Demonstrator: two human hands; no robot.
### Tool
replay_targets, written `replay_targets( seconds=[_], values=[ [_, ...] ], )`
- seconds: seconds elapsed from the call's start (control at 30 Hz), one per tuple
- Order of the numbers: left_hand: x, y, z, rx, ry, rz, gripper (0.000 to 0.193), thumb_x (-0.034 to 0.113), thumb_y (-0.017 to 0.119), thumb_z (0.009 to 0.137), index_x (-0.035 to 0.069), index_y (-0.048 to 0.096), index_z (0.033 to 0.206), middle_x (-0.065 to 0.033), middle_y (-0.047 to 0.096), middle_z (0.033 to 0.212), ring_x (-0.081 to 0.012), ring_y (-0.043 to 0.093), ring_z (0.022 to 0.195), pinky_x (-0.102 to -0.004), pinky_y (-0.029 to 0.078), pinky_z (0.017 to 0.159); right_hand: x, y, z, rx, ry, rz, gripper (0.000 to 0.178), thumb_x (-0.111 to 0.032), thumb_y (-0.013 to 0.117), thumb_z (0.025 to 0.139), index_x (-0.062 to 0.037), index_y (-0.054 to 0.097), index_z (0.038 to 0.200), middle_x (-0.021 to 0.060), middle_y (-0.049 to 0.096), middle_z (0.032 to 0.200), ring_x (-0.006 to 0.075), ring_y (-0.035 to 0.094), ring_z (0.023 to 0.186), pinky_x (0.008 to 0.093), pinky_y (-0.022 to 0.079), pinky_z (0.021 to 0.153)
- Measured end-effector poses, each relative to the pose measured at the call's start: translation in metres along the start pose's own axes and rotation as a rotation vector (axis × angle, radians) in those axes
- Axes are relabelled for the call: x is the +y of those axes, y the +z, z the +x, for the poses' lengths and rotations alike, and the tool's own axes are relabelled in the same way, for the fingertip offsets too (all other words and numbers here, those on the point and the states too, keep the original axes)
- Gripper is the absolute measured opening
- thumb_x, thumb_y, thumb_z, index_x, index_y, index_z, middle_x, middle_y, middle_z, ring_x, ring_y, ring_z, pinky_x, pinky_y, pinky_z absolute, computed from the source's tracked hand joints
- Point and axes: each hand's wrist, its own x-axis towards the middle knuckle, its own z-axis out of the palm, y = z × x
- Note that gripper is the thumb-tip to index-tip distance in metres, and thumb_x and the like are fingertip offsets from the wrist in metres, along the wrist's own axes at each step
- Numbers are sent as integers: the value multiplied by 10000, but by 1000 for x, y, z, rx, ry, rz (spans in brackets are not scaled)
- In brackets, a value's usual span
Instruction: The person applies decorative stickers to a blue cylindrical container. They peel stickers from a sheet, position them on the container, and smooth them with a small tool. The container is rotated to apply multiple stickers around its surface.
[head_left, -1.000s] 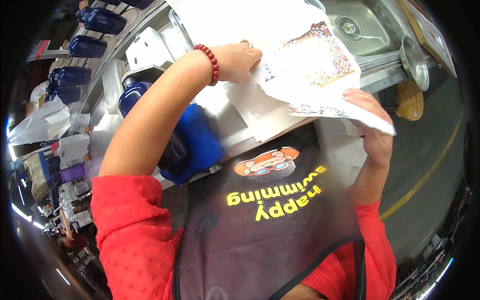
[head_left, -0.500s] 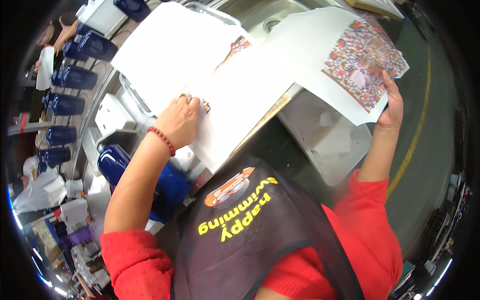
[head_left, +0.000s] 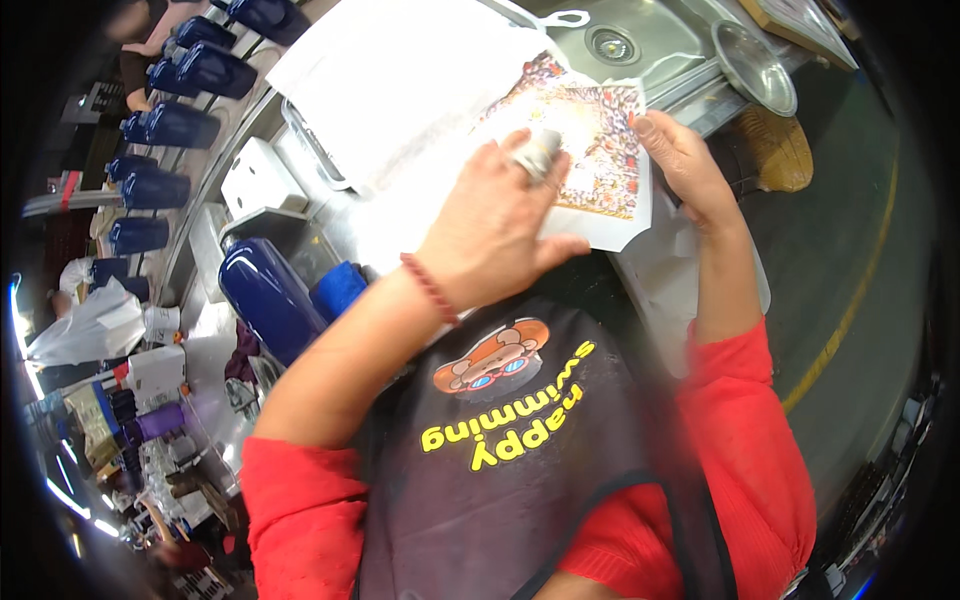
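Observation:
A sheet with a dense floral print and a pale border lies partly on the metal work surface, beside a large stack of white sheets. My left hand rests flat across the print, fingers stretched and thumb out to the side. A whitish wrap or wad shows at its fingers; I cannot tell which. My right hand pinches the right edge of the printed sheet, thumb on top. Glare washes out part of the print. A red bead bracelet circles my left wrist.
Several dark blue bottles stand in a row at the left, and a larger blue bottle lies nearer me. Beyond the sheets is a metal sink, with a round metal lid at its right. A co-worker's arm shows far left.
The printed sheet has come over from the right and down toward the stack, with my right hand still on its edge. My left hand has moved right, onto the print.

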Motion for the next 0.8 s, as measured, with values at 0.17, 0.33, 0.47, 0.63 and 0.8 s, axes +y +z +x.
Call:
replay_targets(
  seconds=[0.17, 0.33, 0.47, 0.63, 0.8],
  values=[
    [11, 55, -16, -147, -97, 15, 795, 447, 693, 915, -17, 435, 1507, -236, 422, 1554, -421, 327, 1485, -547, 236, 1229, 8, -8, -14, 156, -161, -538, 411, -342, 587, 1060, 33, 684, 1197, 124, 694, 1088, 221, 659, 969, 325, 503, 872],
    [11, 65, -21, -107, -79, 29, 662, 258, 697, 913, -6, 460, 1473, -216, 487, 1486, -401, 383, 1445, -538, 273, 1215, 40, -6, -26, 334, -286, -677, 275, -214, 654, 983, 34, 701, 1094, 198, 662, 1054, 378, 629, 1026, 415, 495, 901],
    [10, 63, -21, -132, -2, 37, 642, 210, 701, 897, 1, 476, 1461, -192, 532, 1428, -378, 419, 1417, -535, 294, 1203, 45, 3, -39, 425, -315, -642, 257, -144, 665, 960, 30, 682, 1147, 186, 622, 1113, 372, 607, 1043, 424, 484, 926],
    [7, 65, -9, 59, -85, 27, 764, 392, 770, 844, -18, 512, 1435, -209, 525, 1436, -444, 344, 1458, -604, 199, 1222, 35, 22, -61, 354, -390, -805, 402, -253, 697, 953, -104, 675, 1326, 151, 516, 1295, 348, 538, 1157, 441, 472, 928],
    [4, 67, -8, -8, -101, 77, 790, 369, 793, 824, -6, 499, 1454, -208, 497, 1472, -432, 321, 1479, -602, 210, 1222, 35, 37, -78, 227, -435, -993, 439, -307, 731, 898, -184, 683, 1317, 102, 475, 1424, 308, 483, 1242, 440, 433, 927]
  ],
)
